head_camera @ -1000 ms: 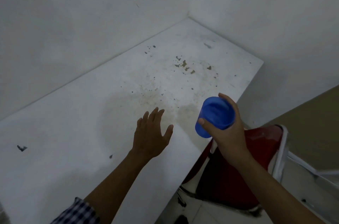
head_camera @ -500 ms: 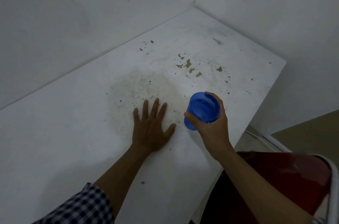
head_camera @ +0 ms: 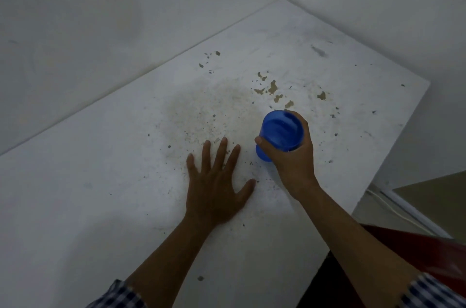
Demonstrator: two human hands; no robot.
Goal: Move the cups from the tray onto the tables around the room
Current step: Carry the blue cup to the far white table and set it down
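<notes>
My right hand (head_camera: 290, 164) grips a blue plastic cup (head_camera: 282, 131) from the side, thumb on its near wall and fingers round the far wall. The cup stands upright with its mouth toward me, low over the white table (head_camera: 100, 181); whether its base touches the top I cannot tell. My left hand (head_camera: 214, 181) lies flat on the table just left of the cup, fingers spread and straight. No tray is in view.
The white table fills a corner between two white walls (head_camera: 100, 18). Its top is stained, with chipped paint patches (head_camera: 272, 87) beyond the cup. Its right edge runs close to my right arm. A red chair (head_camera: 428, 252) sits at the lower right.
My right hand has carried the cup farther over the table and lower. My left hand, raised a second ago, now lies flat on the tabletop.
</notes>
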